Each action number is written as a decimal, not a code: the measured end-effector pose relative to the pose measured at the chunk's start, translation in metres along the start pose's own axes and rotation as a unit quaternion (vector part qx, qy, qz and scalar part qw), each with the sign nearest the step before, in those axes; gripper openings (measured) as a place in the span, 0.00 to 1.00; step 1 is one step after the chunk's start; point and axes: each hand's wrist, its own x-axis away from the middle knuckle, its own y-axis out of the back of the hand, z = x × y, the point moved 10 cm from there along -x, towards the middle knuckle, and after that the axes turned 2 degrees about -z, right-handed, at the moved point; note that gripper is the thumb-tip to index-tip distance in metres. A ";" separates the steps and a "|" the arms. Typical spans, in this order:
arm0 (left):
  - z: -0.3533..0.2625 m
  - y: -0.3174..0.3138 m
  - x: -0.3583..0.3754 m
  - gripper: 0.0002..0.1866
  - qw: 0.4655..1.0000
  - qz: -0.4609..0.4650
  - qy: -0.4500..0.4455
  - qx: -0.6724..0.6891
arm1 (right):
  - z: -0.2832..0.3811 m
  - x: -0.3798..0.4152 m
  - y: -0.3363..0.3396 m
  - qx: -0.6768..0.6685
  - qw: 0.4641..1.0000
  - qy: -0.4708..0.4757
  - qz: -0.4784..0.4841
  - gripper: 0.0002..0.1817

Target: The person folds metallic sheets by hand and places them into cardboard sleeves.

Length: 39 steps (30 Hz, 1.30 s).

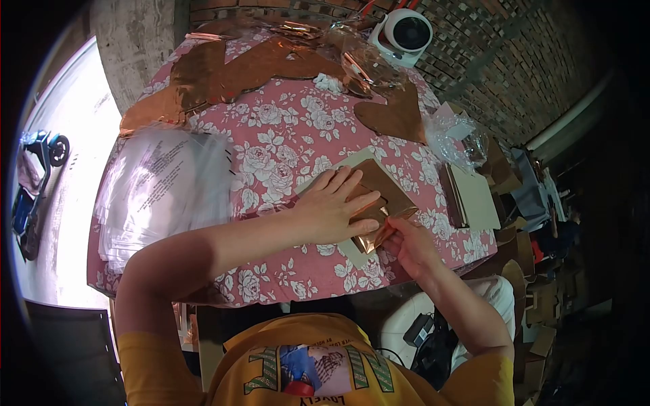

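Note:
Under my hands lies a folded, shiny copper-coloured foil piece [378,181] on a pale card [357,158], whose edges stick out around it. My left hand [332,208] presses flat on the foil and the card with its fingers spread. At the near right corner, my right hand [410,245] pinches the crumpled edge of the foil between thumb and fingers. More flat copper foil shapes [254,70] are spread along the far side of the table, and another foil shape [395,116] lies beyond my hands to the right.
The table has a pink flowered cloth [271,162]. Clear printed plastic bags [159,186] are piled at the left. A stack of pale cards [476,195] lies at the right edge, near crumpled clear plastic [460,139]. A round white device [406,34] stands at the back.

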 end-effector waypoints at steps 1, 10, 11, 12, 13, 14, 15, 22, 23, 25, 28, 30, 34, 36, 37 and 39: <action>0.000 -0.001 0.000 0.39 1.000 0.000 -0.001 0.001 | 0.000 -0.001 0.000 0.004 1.000 -0.001 0.001 0.06; -0.003 0.000 0.004 0.41 0.999 -0.036 -0.013 -0.020 | 0.001 -0.002 -0.003 0.017 1.000 -0.010 0.006 0.07; -0.003 0.001 0.004 0.42 0.998 -0.044 -0.017 -0.032 | 0.001 -0.002 -0.003 0.022 1.000 -0.015 0.008 0.08; -0.004 0.001 0.005 0.42 0.998 -0.051 -0.019 -0.044 | 0.003 -0.003 0.000 0.020 1.000 -0.015 0.006 0.08; -0.004 0.001 0.005 0.42 0.997 -0.051 -0.021 -0.044 | 0.003 -0.004 -0.002 0.034 0.999 -0.020 0.030 0.08; -0.004 0.001 0.005 0.43 0.997 -0.056 -0.019 -0.043 | 0.005 -0.005 -0.003 0.047 0.997 -0.024 0.055 0.08; -0.004 0.002 0.005 0.43 0.997 -0.060 -0.018 -0.042 | 0.008 -0.006 -0.001 0.046 0.997 -0.024 0.054 0.08; -0.004 0.003 0.006 0.43 0.997 -0.061 -0.013 -0.046 | 0.018 0.002 0.010 0.078 0.996 -0.028 0.044 0.11; -0.005 0.003 0.006 0.42 0.997 -0.061 -0.013 -0.046 | 0.023 0.003 0.012 0.120 0.991 -0.005 0.050 0.13; -0.005 0.005 0.006 0.42 0.997 -0.061 -0.014 -0.046 | 0.041 -0.005 0.025 0.239 0.969 0.056 -0.001 0.14; -0.005 0.004 0.006 0.43 0.997 -0.053 -0.013 -0.054 | 0.101 0.008 0.018 0.525 0.764 0.354 -0.120 0.15; -0.005 0.005 0.006 0.42 0.997 -0.056 -0.009 -0.046 | 0.119 0.017 -0.003 0.531 0.695 0.463 -0.144 0.12; -0.007 0.008 0.006 0.42 0.997 -0.055 -0.008 -0.056 | 0.121 -0.014 -0.045 0.523 0.675 0.513 -0.088 0.11; -0.009 0.011 0.007 0.42 0.996 -0.064 -0.015 -0.058 | 0.113 -0.047 -0.056 0.527 0.725 0.442 -0.041 0.14; -0.009 0.011 0.007 0.42 0.996 -0.062 -0.011 -0.061 | 0.113 -0.054 -0.059 0.540 0.725 0.427 -0.044 0.16; -0.011 0.015 0.008 0.43 0.996 -0.076 -0.023 -0.048 | 0.114 -0.063 -0.062 0.528 0.732 0.427 -0.048 0.16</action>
